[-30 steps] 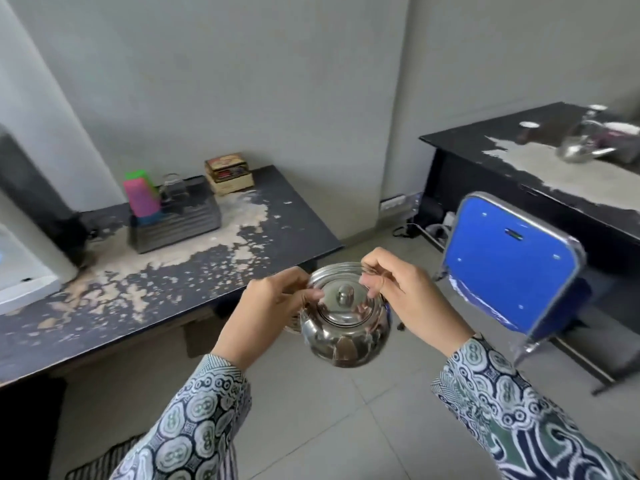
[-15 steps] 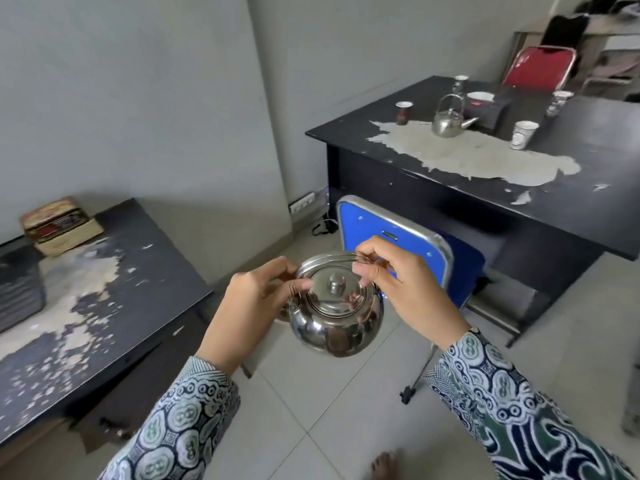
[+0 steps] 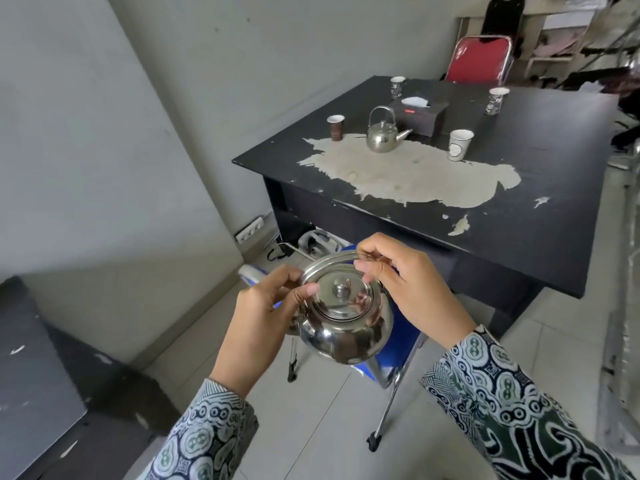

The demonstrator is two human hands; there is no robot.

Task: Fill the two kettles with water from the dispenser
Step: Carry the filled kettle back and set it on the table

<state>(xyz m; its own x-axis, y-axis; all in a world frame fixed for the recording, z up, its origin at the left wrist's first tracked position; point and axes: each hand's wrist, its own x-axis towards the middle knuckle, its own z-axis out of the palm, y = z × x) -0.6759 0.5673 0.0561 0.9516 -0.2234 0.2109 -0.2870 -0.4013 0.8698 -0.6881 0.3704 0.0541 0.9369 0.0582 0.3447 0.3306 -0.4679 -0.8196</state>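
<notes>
I hold a shiny steel kettle (image 3: 346, 323) in mid-air at chest height, its lid on and its wire handle folded back. My left hand (image 3: 266, 317) grips its left side with the thumb on the lid's rim. My right hand (image 3: 408, 289) pinches the handle at the kettle's upper right. A second steel kettle (image 3: 382, 135) stands upright, handle raised, on the black table (image 3: 519, 237) at the back. No dispenser is in view.
A blue chair (image 3: 398, 341) stands right under the held kettle, tucked against the black table. Several paper cups (image 3: 460, 144) and a dark tissue box (image 3: 420, 114) sit on that table. A red chair (image 3: 479, 60) is behind it. Another dark desk (image 3: 41, 393) is at lower left.
My view has swung right, away from the left desk and toward the black table with the second kettle. Both hands keep the same hold on the kettle.
</notes>
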